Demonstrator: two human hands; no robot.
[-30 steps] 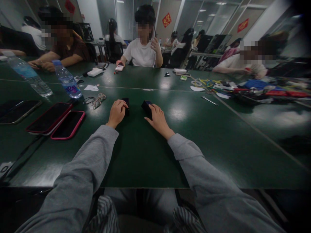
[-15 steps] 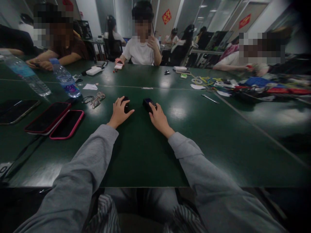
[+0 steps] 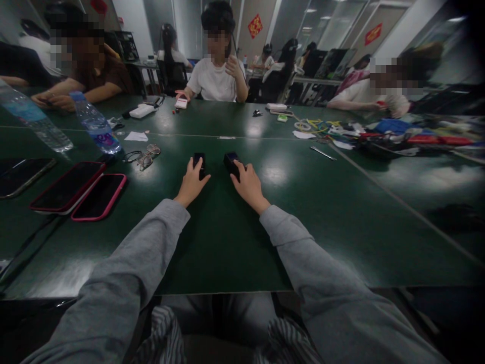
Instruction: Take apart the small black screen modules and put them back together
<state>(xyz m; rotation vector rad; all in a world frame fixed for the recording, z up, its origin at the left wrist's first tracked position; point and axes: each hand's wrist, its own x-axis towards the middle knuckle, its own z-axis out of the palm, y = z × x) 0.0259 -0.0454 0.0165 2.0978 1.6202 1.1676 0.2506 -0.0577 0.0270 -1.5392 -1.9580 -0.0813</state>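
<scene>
My left hand (image 3: 191, 183) is around the near part of a small black boxy device (image 3: 199, 156) on the table. One finger lies on the device's top, and the thumb is on its right side. A short gap to the right, my right hand (image 3: 248, 185) grips a second black device (image 3: 229, 159) with a dark, screen-like top. Its index finger rests on that top, while the thumb lies along the left side. My palms partly cover both devices, so their exact kind cannot be made out.
Eyeglasses (image 3: 147, 157), phones (image 3: 100, 197) and water bottles (image 3: 96, 126) are to the left. A metal pen-like rod (image 3: 323, 153) and a heap of cables (image 3: 394, 136) lie to the right. Across the green table (image 3: 227, 253) sits a person (image 3: 215, 76); others sit at both sides.
My left hand has turned and drawn slightly nearer, uncovering more of its device. My right hand stays on its device with little change. The whole view has shifted slightly.
</scene>
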